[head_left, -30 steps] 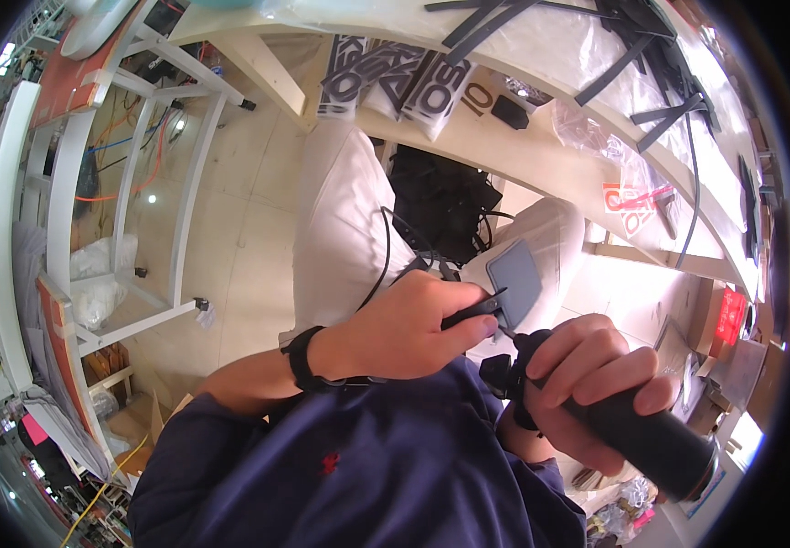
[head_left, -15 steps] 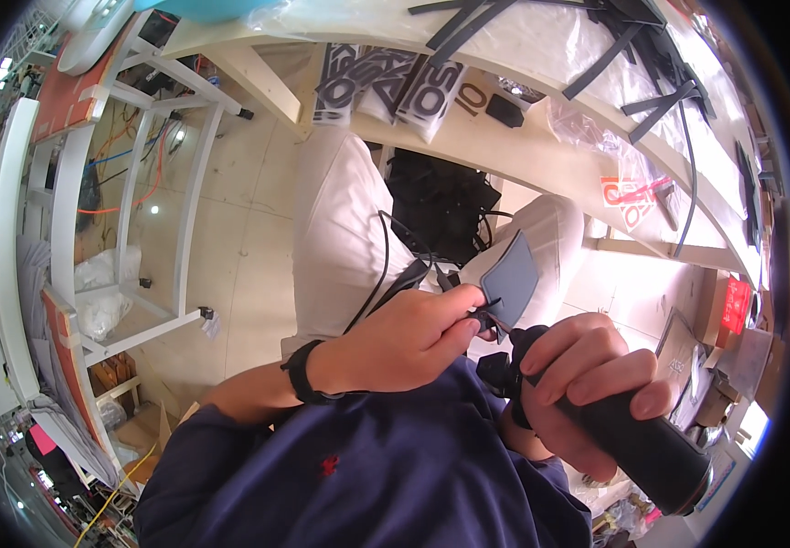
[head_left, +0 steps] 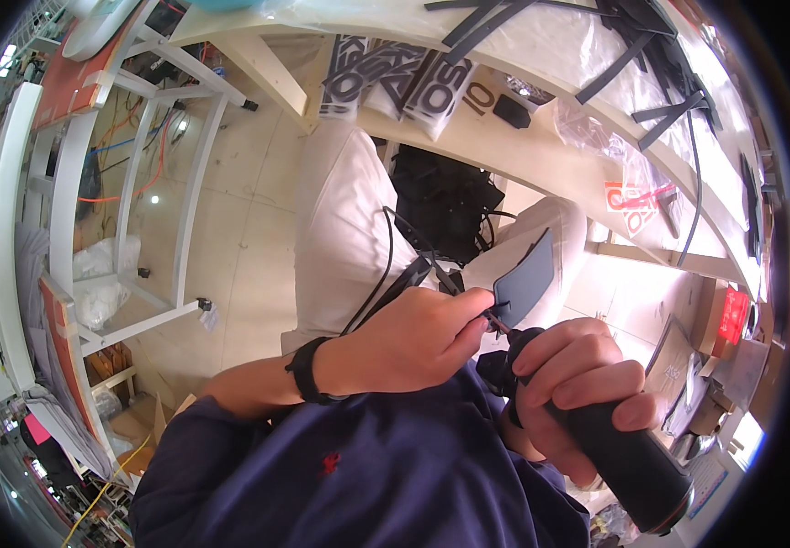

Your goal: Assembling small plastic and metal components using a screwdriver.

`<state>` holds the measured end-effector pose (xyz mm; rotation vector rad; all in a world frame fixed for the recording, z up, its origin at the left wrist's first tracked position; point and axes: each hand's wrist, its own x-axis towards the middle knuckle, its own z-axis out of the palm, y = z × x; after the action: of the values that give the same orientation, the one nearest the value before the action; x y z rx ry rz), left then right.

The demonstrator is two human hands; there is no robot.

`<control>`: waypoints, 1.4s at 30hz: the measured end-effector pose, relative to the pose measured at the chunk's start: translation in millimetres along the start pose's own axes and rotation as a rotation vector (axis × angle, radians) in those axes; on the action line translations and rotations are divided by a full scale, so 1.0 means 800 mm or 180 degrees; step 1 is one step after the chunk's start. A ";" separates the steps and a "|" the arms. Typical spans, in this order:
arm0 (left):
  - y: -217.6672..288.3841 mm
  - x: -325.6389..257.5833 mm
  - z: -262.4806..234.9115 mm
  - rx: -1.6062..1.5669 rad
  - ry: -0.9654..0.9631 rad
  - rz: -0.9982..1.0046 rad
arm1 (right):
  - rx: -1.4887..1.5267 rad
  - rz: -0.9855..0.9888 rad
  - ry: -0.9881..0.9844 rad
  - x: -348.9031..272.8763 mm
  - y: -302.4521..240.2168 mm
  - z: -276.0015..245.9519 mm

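My left hand (head_left: 408,340), with a dark band on its wrist, pinches the lower end of a flat dark grey flap-like piece (head_left: 524,281) above my lap. My right hand (head_left: 582,379) wraps round a thick black cylindrical power tool (head_left: 637,461). The tool's narrow front end points at my left fingertips, close to the pinched edge; my fingers partly hide whether it touches. Black straps (head_left: 410,279) trail from beside my left hand over my lap.
A pale wooden table (head_left: 504,151) curves ahead, with black strips (head_left: 660,119) and clear plastic on top. Printed plastic bags (head_left: 431,96) hang at its edge. Between my knees lies a black heap (head_left: 440,201). A white metal frame (head_left: 189,201) stands left; boxes (head_left: 710,315) sit right.
The grey piece has shifted a little right and its face has turned. My right hand and the tool have moved slightly left, with the tool's front end nearer my left fingertips.
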<state>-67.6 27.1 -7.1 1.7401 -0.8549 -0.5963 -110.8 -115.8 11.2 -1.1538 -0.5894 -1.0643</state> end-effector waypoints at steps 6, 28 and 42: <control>0.000 -0.001 0.002 0.0046 0.0080 0.0137 | -0.0022 0.0081 -0.0096 -0.004 -0.002 -0.003; -0.001 -0.002 0.010 -0.0028 0.0155 0.0203 | -0.0094 -0.0008 -0.0143 -0.008 0.000 0.001; -0.024 0.017 0.005 -0.0370 0.0304 0.0099 | 0.0016 0.0043 0.0501 0.003 0.001 -0.013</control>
<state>-57.7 17.7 -26.4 1.6339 -0.7644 -0.5276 -110.3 -125.9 9.3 -1.0572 -0.4599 -1.1298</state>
